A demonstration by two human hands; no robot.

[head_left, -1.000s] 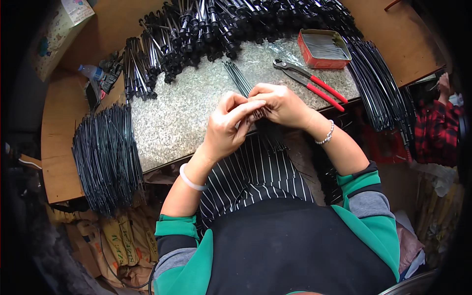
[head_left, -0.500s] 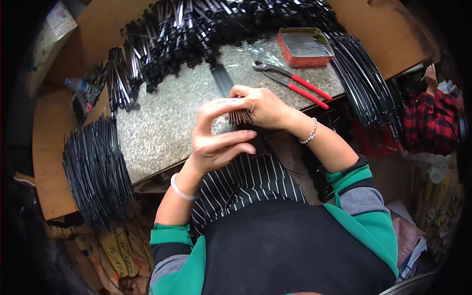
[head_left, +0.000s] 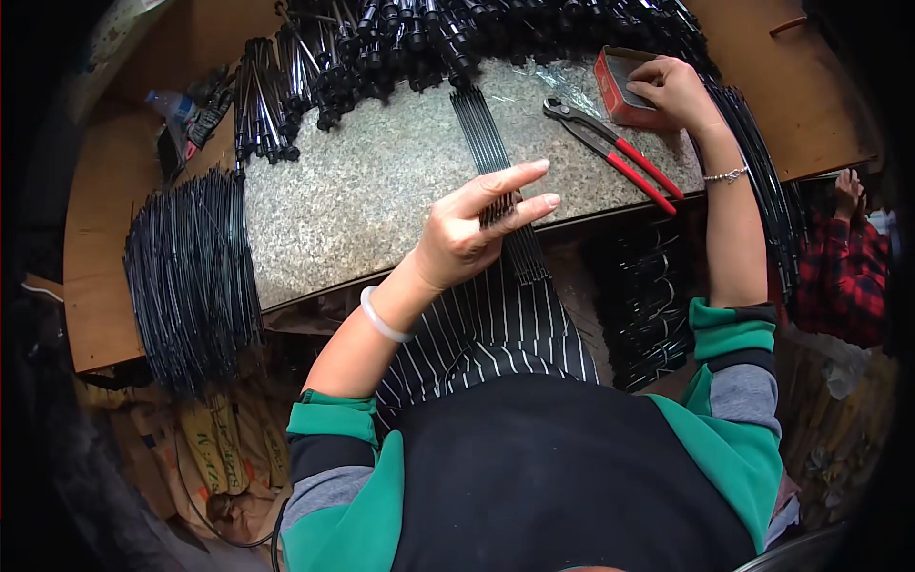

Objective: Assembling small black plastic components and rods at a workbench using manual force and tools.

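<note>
My left hand (head_left: 464,229) is over a flat row of thin black rods (head_left: 481,129). Two of its fingers stretch out apart to the right, and small dark tips show between them; its other fingers are mostly hidden. The rods run from the counter past its front edge toward my lap. At the far right, my right hand (head_left: 675,93) reaches into a red open box (head_left: 610,91), which holds thin grey pins. Its fingers are bent together at the pins; whatever they pinch is too small to make out. Red-handled pliers (head_left: 620,157) lie between the hands.
Black rods with thick ends (head_left: 381,48) are heaped along the back of the speckled counter (head_left: 334,210). More thin black rods hang at the left (head_left: 191,276) and right (head_left: 758,153). A person in a red checked sleeve (head_left: 839,272) is at the far right.
My right hand has left the left hand and the rods and moved right and away to the red box. The left hand stays over the row. The whole view has shifted slightly.
</note>
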